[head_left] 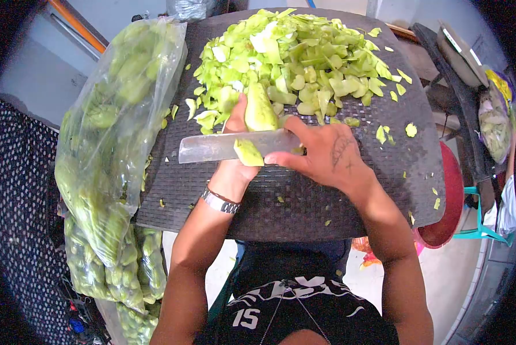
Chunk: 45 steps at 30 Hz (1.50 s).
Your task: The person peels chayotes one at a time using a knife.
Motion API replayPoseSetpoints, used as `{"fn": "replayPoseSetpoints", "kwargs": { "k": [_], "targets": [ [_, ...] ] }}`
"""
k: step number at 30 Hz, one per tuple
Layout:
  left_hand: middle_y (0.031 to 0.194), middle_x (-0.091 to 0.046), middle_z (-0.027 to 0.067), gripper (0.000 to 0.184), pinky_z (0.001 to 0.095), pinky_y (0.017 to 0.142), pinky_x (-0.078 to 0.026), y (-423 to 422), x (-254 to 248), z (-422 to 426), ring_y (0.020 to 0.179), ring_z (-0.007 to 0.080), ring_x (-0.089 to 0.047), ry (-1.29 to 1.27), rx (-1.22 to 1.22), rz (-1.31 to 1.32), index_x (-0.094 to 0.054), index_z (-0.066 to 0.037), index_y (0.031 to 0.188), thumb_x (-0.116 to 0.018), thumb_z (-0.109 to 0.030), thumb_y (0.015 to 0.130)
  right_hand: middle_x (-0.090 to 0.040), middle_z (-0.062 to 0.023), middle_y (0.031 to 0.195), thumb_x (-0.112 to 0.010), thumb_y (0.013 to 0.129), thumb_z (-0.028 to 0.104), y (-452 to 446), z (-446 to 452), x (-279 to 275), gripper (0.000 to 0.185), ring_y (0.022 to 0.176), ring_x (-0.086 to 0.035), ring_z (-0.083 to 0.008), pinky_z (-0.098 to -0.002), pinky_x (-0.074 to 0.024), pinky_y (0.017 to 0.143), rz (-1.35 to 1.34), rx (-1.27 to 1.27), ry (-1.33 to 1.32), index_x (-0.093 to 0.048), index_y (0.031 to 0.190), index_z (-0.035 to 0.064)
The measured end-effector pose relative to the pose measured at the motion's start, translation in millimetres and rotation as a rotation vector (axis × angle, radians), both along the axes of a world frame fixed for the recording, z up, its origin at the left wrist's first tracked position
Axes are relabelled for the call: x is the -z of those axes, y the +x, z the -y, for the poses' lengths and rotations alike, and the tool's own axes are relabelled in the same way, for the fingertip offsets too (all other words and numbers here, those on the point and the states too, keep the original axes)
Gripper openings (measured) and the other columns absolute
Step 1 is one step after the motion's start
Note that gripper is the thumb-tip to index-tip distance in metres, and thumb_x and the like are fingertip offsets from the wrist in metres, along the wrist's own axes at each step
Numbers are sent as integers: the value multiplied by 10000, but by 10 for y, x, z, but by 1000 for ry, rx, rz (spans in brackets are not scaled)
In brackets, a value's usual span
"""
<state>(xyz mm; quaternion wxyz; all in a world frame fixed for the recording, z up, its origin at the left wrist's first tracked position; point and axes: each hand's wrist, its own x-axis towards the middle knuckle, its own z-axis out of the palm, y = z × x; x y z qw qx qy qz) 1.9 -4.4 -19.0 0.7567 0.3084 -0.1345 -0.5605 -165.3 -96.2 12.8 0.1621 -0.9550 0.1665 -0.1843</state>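
Observation:
A pale green peeled vegetable points away from me over the dark woven table. My left hand is wrapped round it from the left and below, partly hidden by the blade. The fingers of my right hand are closed on a wide knife, whose blade lies crosswise over the near end of the vegetable. A cut green piece rests on the blade, close to my right thumb. Just beyond both hands is a large heap of green peelings and slices.
Clear plastic bags of green vegetables line the table's left side, with more bags lower down. A red basin and a teal stool stand at the right. Small scraps dot the tabletop.

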Motion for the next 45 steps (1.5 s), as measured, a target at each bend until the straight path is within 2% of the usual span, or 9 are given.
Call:
{"fn": "replayPoseSetpoints", "kwargs": {
  "k": [7, 11, 20, 24, 29, 37, 41, 44, 45],
  "targets": [
    [886, -686, 97, 492, 421, 564, -575, -15, -140, 25, 649, 265, -671, 283, -40, 169, -614, -89, 1190, -403, -518, 1077, -690, -167, 770, -670, 929, 567, -136, 631, 232, 508, 711, -692, -376, -471, -512, 624, 28, 188, 60, -656, 1085, 84],
    [853, -677, 100, 499, 402, 544, -558, -43, -160, 41, 642, 254, -664, 262, -37, 170, -610, -83, 1199, -395, -517, 1080, -663, -220, 722, -588, 971, 612, -207, 821, 164, 547, 727, -694, -435, -510, -531, 625, 12, 432, 243, -674, 991, 72],
    [1244, -680, 163, 588, 436, 961, -562, -24, -15, 41, 1102, 278, -693, 89, -70, 166, -556, -61, 1392, -507, -533, 1045, -641, -184, 729, -680, 940, 511, -42, 30, -131, 464, 705, -677, -423, -483, -510, 608, 63, -40, 73, -637, 1067, 67],
    [1167, -700, 149, 575, 442, 873, -603, -40, -52, 51, 989, 272, -719, 89, -59, 199, -570, -56, 1367, -510, -528, 1044, -647, -183, 735, -671, 941, 525, -93, 218, -65, 461, 716, -683, -421, -485, -516, 611, 81, 24, -5, -641, 1071, 84],
    [877, -703, 124, 546, 378, 513, -578, -19, -163, 25, 608, 257, -681, 248, 38, 198, -606, -49, 1216, -416, -539, 1067, -679, -169, 714, -608, 950, 616, -223, 716, 72, 525, 674, -698, -398, -495, -545, 617, 113, 237, -28, -684, 1056, 107],
    [971, -702, 73, 427, 377, 579, -595, 23, 102, 7, 756, 203, -707, 141, -27, 302, -608, -78, 1214, -479, -459, 1071, -664, -222, 725, -590, 969, 611, -101, 396, -61, 544, 731, -688, -439, -503, -536, 648, 119, 174, 330, -677, 1015, 76],
    [1061, -695, 51, 326, 326, 658, -599, -95, -12, -30, 881, 160, -705, 133, -101, 35, -607, -79, 1229, -517, -352, 1076, -661, -224, 722, -628, 957, 580, -16, 132, -17, 509, 705, -685, -448, -536, -536, 648, 96, 85, 219, -671, 1036, 79],
    [1063, -697, 56, 297, 320, 670, -601, -61, 68, -41, 906, 159, -703, 116, -133, 324, -610, -71, 1219, -511, -311, 1075, -655, -212, 708, -628, 958, 569, -78, 311, 10, 489, 685, -684, -438, -533, -536, 627, 144, 92, 88, -673, 1035, 88],
    [1072, -703, 128, 400, 400, 666, -620, -45, 36, -9, 851, 255, -726, 186, -117, 399, -581, -65, 1288, -459, -377, 1070, -658, -206, 715, -627, 960, 564, -108, 371, 29, 482, 679, -682, -436, -528, -537, 619, 152, 85, 8, -671, 1031, 90]
  ]
}}
